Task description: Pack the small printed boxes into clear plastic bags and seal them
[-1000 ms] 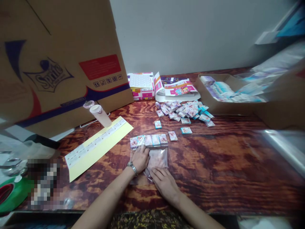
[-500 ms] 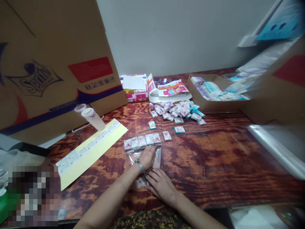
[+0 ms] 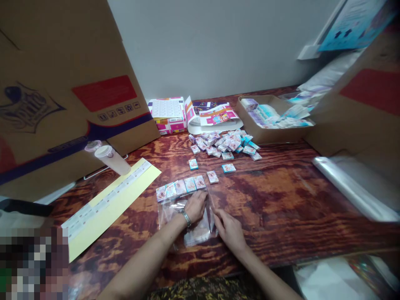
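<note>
Left hand [image 3: 195,206] lies flat on the clear plastic bag [image 3: 198,234], fingers open; right hand [image 3: 229,230] touches the bag's right edge, finger grip indeterminate.

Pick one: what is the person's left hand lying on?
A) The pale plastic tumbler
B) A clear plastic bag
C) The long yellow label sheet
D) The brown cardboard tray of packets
B: the left hand lies flat on the clear plastic bag, whose film shows around it on the reddish-brown wooden table.
</note>
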`<state>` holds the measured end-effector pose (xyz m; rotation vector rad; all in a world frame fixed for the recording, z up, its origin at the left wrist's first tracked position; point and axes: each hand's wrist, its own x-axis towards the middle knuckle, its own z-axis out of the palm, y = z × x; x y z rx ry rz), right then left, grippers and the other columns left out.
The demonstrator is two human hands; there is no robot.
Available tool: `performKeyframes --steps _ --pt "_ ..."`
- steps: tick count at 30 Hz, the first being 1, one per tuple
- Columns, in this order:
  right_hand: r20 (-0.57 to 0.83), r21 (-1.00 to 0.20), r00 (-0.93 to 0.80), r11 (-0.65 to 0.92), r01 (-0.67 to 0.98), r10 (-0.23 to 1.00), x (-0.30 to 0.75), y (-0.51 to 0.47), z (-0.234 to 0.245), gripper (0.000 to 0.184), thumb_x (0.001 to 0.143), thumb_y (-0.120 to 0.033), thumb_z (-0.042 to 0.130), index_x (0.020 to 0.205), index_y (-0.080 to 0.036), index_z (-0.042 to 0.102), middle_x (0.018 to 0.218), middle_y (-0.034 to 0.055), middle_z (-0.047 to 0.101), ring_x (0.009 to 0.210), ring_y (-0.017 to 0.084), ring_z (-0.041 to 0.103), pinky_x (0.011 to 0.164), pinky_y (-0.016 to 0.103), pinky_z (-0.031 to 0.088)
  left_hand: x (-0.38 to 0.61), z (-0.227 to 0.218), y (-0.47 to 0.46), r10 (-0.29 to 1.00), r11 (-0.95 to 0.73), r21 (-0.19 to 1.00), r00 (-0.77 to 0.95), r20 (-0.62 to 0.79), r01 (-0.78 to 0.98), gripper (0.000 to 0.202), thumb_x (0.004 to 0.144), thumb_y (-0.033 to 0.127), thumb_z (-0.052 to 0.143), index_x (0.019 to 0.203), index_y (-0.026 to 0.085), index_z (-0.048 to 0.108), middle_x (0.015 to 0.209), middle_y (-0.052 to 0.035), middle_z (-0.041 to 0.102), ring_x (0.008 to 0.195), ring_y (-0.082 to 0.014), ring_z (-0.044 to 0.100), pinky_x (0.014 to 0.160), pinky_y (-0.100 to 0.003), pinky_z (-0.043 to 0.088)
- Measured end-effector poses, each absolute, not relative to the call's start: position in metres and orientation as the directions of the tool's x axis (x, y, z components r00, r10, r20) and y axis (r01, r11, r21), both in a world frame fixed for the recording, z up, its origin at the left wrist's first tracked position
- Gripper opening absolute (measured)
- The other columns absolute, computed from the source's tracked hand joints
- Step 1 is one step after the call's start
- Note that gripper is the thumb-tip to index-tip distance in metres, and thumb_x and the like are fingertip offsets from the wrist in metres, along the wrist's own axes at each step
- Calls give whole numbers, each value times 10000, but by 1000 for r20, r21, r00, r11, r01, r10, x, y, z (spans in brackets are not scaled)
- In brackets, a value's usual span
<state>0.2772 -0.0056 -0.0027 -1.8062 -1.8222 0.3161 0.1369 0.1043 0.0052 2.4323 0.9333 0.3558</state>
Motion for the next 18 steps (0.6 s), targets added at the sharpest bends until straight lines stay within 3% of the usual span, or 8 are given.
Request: performKeyframes --steps 3,8,11,14,16,18 --pt "184 -561 33 78 824 982 277 -2 -3 281 906 -220 296 804 -183 555 721 38 605 698 147 589 644 231 430 138 3 108 681 -630 542 731 41 556 307 792 151 399 1097 172 428 1027 -89 501 965 -210 464 854 -379 428" --pt "217 -460 -50 147 875 975 283 -1 0 276 901 -237 319 741 -189 538 688 41 594 653 146 568 606 225 398 144 1 115 698 -607 549 716 21 575 339 769 175 438 1106 169 408 1045 -102 484 985 -230 457 872 -419 413" --pt "149 -482 -66 130 866 987 288 -1 3 265 904 -259 332 788 -193 562 734 42 620 677 147 587 611 222 406 146 7 107 693 -606 558 720 22 566 417 762 177 451 1171 152 374 1096 -125 488 1029 -242 460 893 -436 407" --pt "70 -602 -89 113 790 994 296 1 12 229 899 -309 367 929 -214 574 823 28 646 727 153 607 647 232 435 129 26 80 666 -626 567 745 31 536 482 763 196 473 1227 129 360 1195 -155 468 1095 -256 452 916 -419 404" --pt "54 -668 -38 64 742 998 302 7 20 265 895 -345 375 1047 -220 553 898 35 653 797 171 614 701 262 454 104 44 59 630 -625 607 777 19 491 381 800 241 464 1176 179 448 1100 -103 553 969 -213 540 842 -354 458" --pt "61 -699 52 6 715 997 305 20 29 327 896 -368 356 1133 -216 524 971 54 647 881 192 607 758 299 458 72 62 50 722 -530 671 690 37 518 253 863 281 392 1066 245 537 900 -28 626 779 -155 590 725 -293 490"
